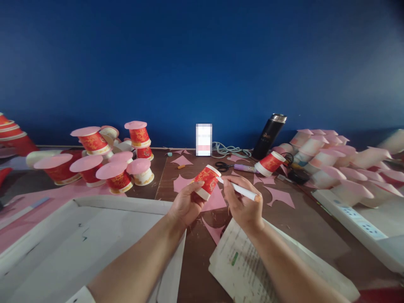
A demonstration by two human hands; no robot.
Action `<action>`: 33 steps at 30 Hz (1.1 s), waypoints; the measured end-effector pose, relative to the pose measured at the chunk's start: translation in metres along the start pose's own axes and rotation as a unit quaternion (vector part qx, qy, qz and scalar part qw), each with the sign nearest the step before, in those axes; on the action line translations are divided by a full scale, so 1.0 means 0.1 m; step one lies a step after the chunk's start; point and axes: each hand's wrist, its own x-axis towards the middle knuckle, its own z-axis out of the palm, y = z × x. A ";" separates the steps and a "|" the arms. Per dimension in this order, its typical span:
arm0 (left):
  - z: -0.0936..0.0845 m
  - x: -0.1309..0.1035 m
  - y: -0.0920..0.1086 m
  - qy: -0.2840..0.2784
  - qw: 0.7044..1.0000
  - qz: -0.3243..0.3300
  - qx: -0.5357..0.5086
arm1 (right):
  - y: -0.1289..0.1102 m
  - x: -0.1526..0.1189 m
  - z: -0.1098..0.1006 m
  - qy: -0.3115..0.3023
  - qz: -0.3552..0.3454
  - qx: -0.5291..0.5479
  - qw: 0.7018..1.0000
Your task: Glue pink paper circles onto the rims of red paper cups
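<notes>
My left hand (pixel 188 203) is wrapped round a red paper cup (pixel 207 181) with gold print, held tilted above the table. In my right hand (pixel 244 205) is a white marker (pixel 242 191), gripped between the fingers, its tip at the cup's rim. Pink paper scraps (pixel 215 200) lie beneath the cup. Below my right hand and forearm is a printed booklet (pixel 240 261).
Cups topped with pink paper (pixel 115 169) stand at the left, more (pixel 347 168) at the right. A white box lid (pixel 94 235), phone (pixel 203 139), black bottle (pixel 269 136), scissors (pixel 223 167), another red cup (pixel 270 163) and power strip (pixel 360 223) surround the hands.
</notes>
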 end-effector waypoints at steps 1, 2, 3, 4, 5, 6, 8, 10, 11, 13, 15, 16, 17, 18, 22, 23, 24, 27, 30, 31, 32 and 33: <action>0.00 0.00 0.00 0.001 1.000 0.000 -0.001 | 0.00 0.00 0.00 -0.005 -0.001 0.000 1.000; 0.00 0.00 0.00 0.003 1.000 0.000 -0.002 | 0.00 0.00 0.00 -0.008 -0.002 0.000 1.000; 0.00 0.00 0.00 0.003 1.000 0.000 -0.003 | 0.00 0.00 0.00 -0.009 -0.003 -0.001 1.000; 0.00 0.00 0.00 0.004 1.000 0.001 -0.003 | 0.00 0.00 0.00 -0.010 -0.005 -0.004 1.000; 0.00 0.00 0.00 0.005 1.000 0.002 -0.002 | 0.00 0.00 -0.01 -0.008 -0.008 -0.007 1.000; 0.01 0.00 0.00 0.006 1.000 0.003 -0.001 | -0.01 0.01 -0.01 -0.007 -0.011 -0.009 1.000; 0.01 -0.01 0.01 0.009 1.000 0.005 0.000 | -0.02 0.01 -0.01 -0.006 -0.015 -0.010 1.000; 0.01 -0.01 0.01 0.011 1.000 0.004 -0.001 | -0.03 0.00 0.00 -0.009 -0.014 -0.007 1.000; 0.01 -0.01 0.01 0.012 1.000 0.004 -0.002 | -0.03 0.00 0.00 -0.011 -0.013 -0.006 1.000; 0.01 0.00 0.01 0.013 1.000 0.005 -0.003 | -0.04 -0.01 0.00 -0.016 -0.012 -0.004 1.000; 0.00 0.00 0.01 0.011 1.000 0.006 -0.003 | -0.04 -0.01 0.00 -0.018 -0.013 -0.001 1.000; 0.00 0.01 0.00 0.010 1.000 0.007 -0.003 | -0.04 -0.01 0.00 -0.019 -0.013 0.002 1.000; 0.00 0.01 0.00 0.009 1.000 0.008 -0.002 | -0.04 -0.01 0.00 -0.020 -0.013 0.005 1.000; -0.01 0.01 0.00 0.007 1.000 0.009 -0.001 | -0.04 -0.01 0.00 -0.020 -0.014 0.005 1.000; -0.02 0.01 0.00 0.004 1.000 0.011 -0.002 | -0.07 -0.01 -0.01 -0.023 -0.023 -0.001 0.999; -0.02 0.01 0.00 0.004 1.000 0.010 -0.002 | -0.07 -0.01 -0.01 -0.023 -0.026 -0.003 0.999; -0.02 0.01 0.00 0.003 1.000 0.009 -0.002 | -0.08 -0.01 -0.01 -0.023 -0.027 -0.003 0.999; -0.01 0.01 0.01 0.001 1.000 0.007 -0.001 | -0.08 -0.01 0.00 -0.025 -0.026 -0.004 0.999; 0.01 0.01 0.01 0.000 1.000 0.012 0.004 | -0.08 -0.01 0.00 -0.023 -0.025 -0.002 0.999; 0.01 0.01 0.01 0.000 1.000 0.016 0.008 | -0.08 -0.01 0.00 -0.019 -0.026 -0.001 0.999; 0.01 0.01 0.00 0.000 1.000 0.020 0.012 | -0.08 -0.01 -0.01 -0.015 -0.028 0.002 0.999; 0.00 0.01 0.00 -0.002 1.000 0.024 0.016 | -0.09 -0.01 -0.01 -0.011 -0.029 0.004 1.000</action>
